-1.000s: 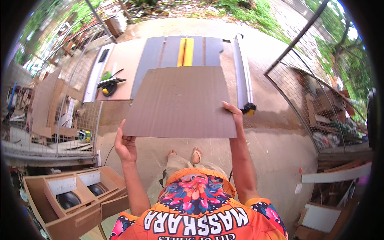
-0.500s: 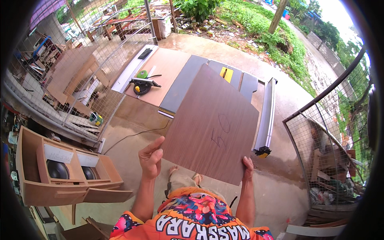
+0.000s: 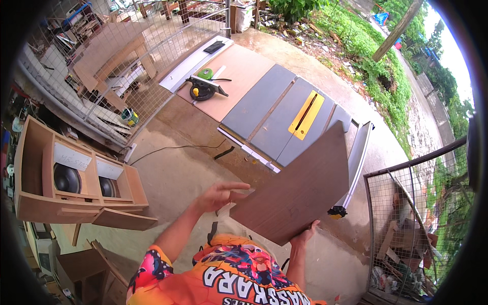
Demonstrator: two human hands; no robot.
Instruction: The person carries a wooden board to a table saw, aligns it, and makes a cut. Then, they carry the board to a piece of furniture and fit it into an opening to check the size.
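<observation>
The right hand is clamped on the near edge of the brown board, which slants up and away from that grip; borne mainly from one side, the panel could twist or sag, its weight levering against the fingers. Left of that grip, the left hand has its fingers spread apart beside the board's left corner; whether they touch it is hard to tell, and if not, that corner lacks a steadying hold. Just right of and beyond the grip, the metal rail could be struck if the board swings wide. Farther ahead, the saw table and its yellow insert could be scraped by a dipping corner. Ahead and well left, a cable runs low and could catch a careless step
</observation>
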